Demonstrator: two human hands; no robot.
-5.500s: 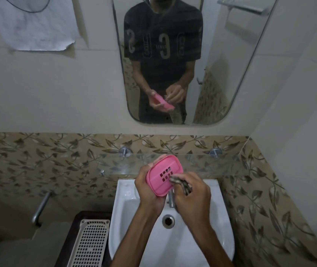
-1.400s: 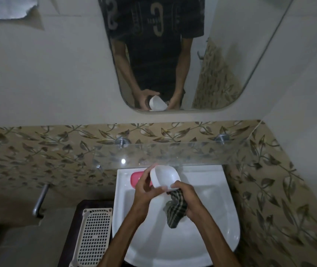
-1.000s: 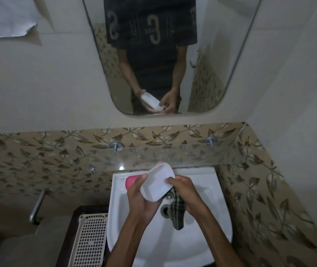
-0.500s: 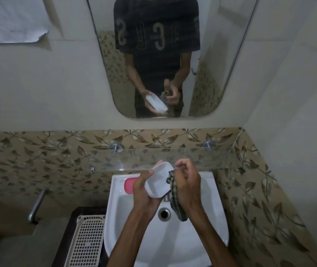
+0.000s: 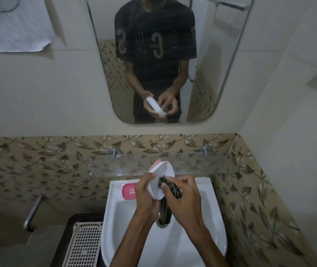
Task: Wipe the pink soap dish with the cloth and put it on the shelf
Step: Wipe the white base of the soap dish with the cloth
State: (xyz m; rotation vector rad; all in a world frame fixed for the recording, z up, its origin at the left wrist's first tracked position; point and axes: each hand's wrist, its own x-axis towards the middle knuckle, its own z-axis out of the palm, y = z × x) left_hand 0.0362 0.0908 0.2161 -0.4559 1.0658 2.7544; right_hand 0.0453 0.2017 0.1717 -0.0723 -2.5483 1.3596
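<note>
Near edge: cream perforated plastic basket (image 5: 84, 245) on a dark stand, just left of the white ceramic washbasin (image 5: 207, 224). Both forearms come in from the bottom over the basin bowl.

Left hand (image 5: 147, 197) grasps a white oval plastic tray (image 5: 162, 179), the soap dish's base part by the look of it. Fingers wrap its left edge; the tray is tilted up on edge, hollow side facing right.

Right hand (image 5: 183, 195) is clenched on a dark checked cloth (image 5: 170, 191). The bunched end is pressed into the tray's hollow; the loose end hangs down over the drain area, so the drain is mostly hidden.

Pink perforated plastic soap dish insert (image 5: 129, 191) lies flat on the basin's back-left ledge, just beside the left hand, partly covered by it. Neither hand holds it.

Behind that: clear glass shelf (image 5: 202, 163) on two chrome wall mounts, above the basin's back edge. The tray's top edge overlaps it in view; cannot tell whether they touch.

Chrome bar (image 5: 32, 211) sticks out of the leaf-patterned tile band (image 5: 38, 162) at left.

Far wall: rounded frameless mirror (image 5: 221, 83) reflects the person in a dark printed T-shirt holding the white tray in both hands. White torn-edged sheet (image 5: 15, 27) hangs top left.
</note>
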